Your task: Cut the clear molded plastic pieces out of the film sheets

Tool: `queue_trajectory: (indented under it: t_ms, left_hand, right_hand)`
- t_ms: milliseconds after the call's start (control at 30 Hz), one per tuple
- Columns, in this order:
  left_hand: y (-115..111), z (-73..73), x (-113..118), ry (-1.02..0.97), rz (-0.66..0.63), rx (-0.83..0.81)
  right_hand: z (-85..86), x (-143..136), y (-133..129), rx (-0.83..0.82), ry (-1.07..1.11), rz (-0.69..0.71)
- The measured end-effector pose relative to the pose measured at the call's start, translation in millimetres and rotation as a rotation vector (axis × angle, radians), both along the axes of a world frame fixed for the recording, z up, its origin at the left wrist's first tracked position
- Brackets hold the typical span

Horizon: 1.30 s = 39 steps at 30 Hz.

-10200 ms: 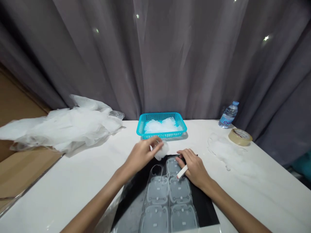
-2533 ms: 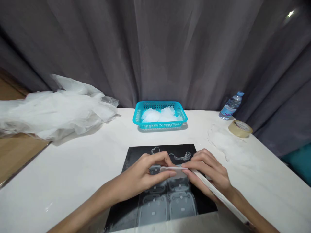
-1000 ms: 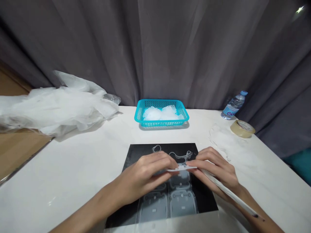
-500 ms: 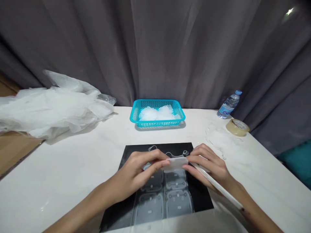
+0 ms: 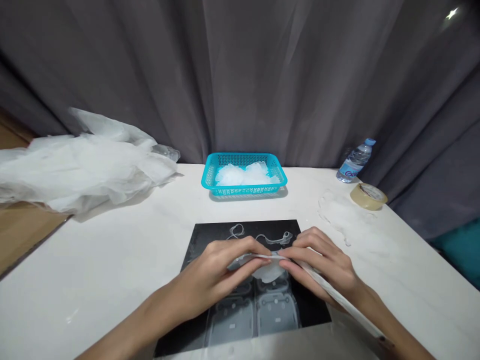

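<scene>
Over the middle of a black board (image 5: 315, 305), my left hand (image 5: 225, 265) and my right hand (image 5: 322, 260) pinch a small, thin, translucent white piece (image 5: 269, 272) between thumbs and fingers. Its upper edge lies level between the fingertips and the rest hangs below. A long, narrow white strip (image 5: 343, 298) also passes through my right hand and runs back along the forearm. Beneath, a clear sheet with rounded-rectangle shapes (image 5: 232, 317) lies on the board, partly hidden by my hands. Curled clear trimmings (image 5: 275, 239) rest near the board's far edge.
Behind the board stands a turquoise basket (image 5: 245, 189) with translucent white pieces inside. A pile of white, filmy material (image 5: 86, 170) fills the left. At the right are a water bottle (image 5: 354, 162), a tape roll (image 5: 368, 196) and thin clear scraps (image 5: 343, 227). A grey curtain (image 5: 247, 80) hangs behind.
The white piece has tipped so its surface now hangs below the fingertips. Both hands have come closer together, with the left fingertips shifting right. The other things stay in place.
</scene>
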<state>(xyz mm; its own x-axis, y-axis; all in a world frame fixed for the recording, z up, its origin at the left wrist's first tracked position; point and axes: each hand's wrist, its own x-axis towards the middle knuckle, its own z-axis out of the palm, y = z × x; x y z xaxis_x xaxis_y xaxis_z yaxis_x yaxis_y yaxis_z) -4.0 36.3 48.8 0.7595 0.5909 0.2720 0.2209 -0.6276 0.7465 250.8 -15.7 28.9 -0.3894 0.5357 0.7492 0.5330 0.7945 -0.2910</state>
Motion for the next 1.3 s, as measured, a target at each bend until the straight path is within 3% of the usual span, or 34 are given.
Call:
queue_trajectory:
  t_ms: [400,633,833,1000,1300]
  left_hand:
    - [1.8,-1.0,-3.6,-0.054,-0.03,-0.01]
    - [-3.1,5.4,13.0,0.076,0.023,-0.13]
    - [-0.5,3.9,14.6,-0.069,0.06,-0.166]
    - [0.5,4.9,12.0,-0.065,0.034,-0.185]
    - [1.6,-3.2,11.3,-0.028,0.053,-0.077]
  right_hand:
    - [-2.0,5.8,-1.8,0.022,-0.004,-0.02]
    - [-4.8,-1.5,-4.6,0.028,0.003,-0.045]
    - [-3.6,6.9,0.1,-0.027,0.012,-0.005]
    - [-2.6,7.2,-0.3,0.019,0.009,-0.009]
    - [-4.1,7.2,-0.3,0.076,-0.005,-0.072]
